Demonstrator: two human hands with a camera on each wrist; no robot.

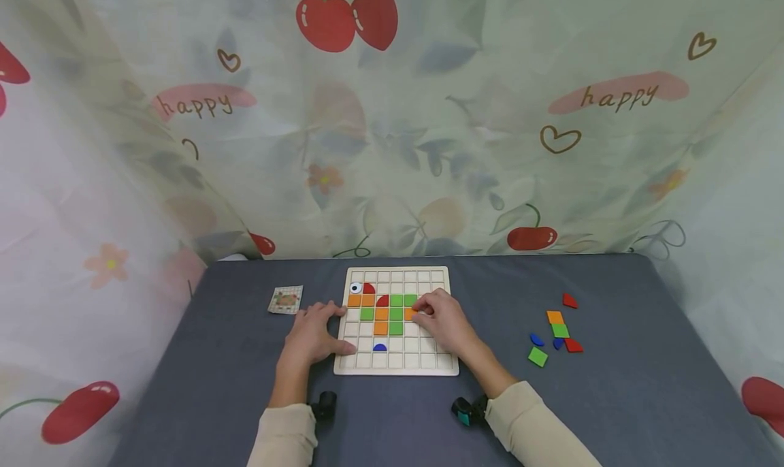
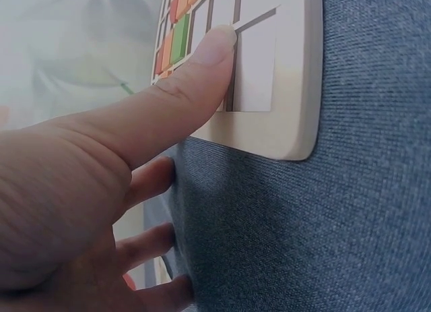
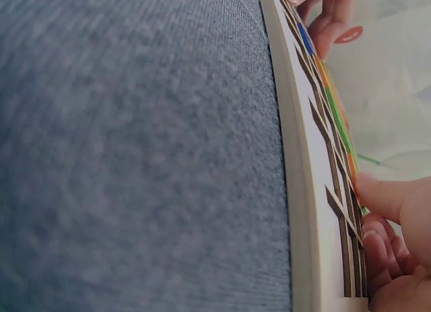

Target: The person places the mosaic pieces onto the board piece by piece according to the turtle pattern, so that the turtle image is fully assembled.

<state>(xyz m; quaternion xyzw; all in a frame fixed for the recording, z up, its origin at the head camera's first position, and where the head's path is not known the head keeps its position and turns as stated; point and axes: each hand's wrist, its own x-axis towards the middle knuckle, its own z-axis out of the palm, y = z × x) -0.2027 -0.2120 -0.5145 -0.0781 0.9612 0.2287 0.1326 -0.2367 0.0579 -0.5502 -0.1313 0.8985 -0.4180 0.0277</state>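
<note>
A wooden grid board (image 1: 429, 363) lies on the table, with orange, green and red tiles, a blue half-round tile (image 1: 380, 348) and a white eye tile (image 1: 356, 288) in its cells. My left hand (image 1: 314, 331) is spread at the board's left side. Its thumb (image 2: 212, 52) rests on the corner cells, while the other fingers reach down to the cloth in the left wrist view. Over the right half, my right hand (image 1: 446, 320) pinches an orange square tile (image 1: 410, 314) at its cell, next to a green tile (image 1: 396, 314). In the right wrist view, the thumb (image 3: 384, 194) meets the orange edge.
Loose tiles lie on the right of the table: an orange square (image 1: 554, 317), green squares (image 1: 537, 357), red pieces (image 1: 570, 301) and blue pieces (image 1: 536, 340). A small pattern card (image 1: 285, 300) is at the left. Dark cloth (image 1: 208, 385) covers the table, with a printed curtain (image 1: 398, 147) behind.
</note>
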